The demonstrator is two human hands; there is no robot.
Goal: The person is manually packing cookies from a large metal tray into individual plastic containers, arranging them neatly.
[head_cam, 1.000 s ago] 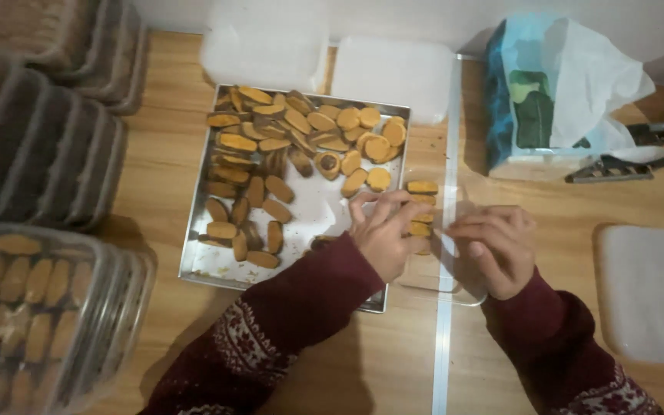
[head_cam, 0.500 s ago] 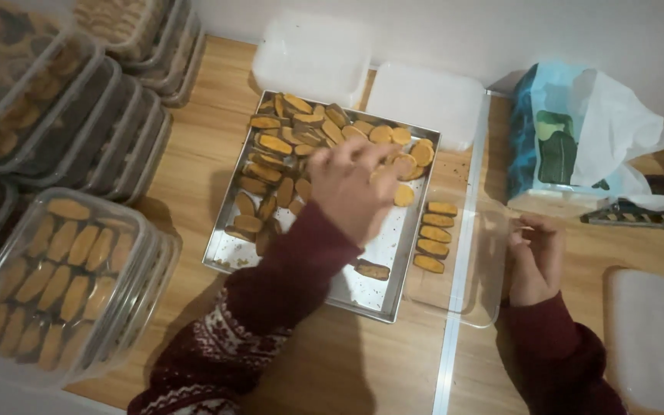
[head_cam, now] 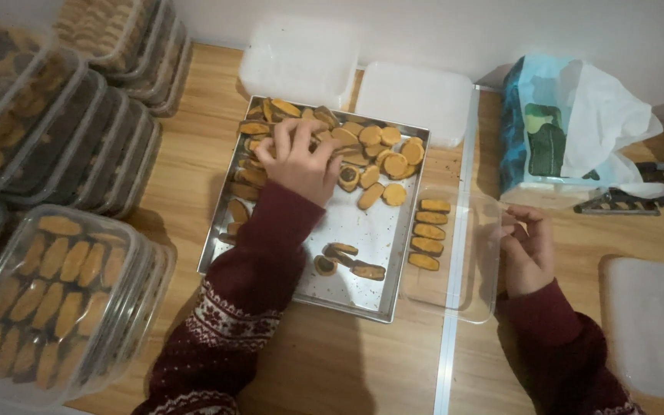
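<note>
Left hand (head_cam: 297,161) spread, fingers apart on biscuits (head_cam: 363,146) at the steel tray's (head_cam: 363,296) far edge; right hand (head_cam: 528,250) curled, gripping the clear box (head_cam: 482,300) rim.

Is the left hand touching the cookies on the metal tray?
Touching. The head view shows the left hand with fingers pressed onto cookies at the tray's far end.

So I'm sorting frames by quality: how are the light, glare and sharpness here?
Head view: warm, dim light; the tray shows soft glare on bare metal; the left hand over the biscuits is slightly soft; the right hand casts a shadow on the table; the stacked boxes bulge at the frame's edge.
</note>
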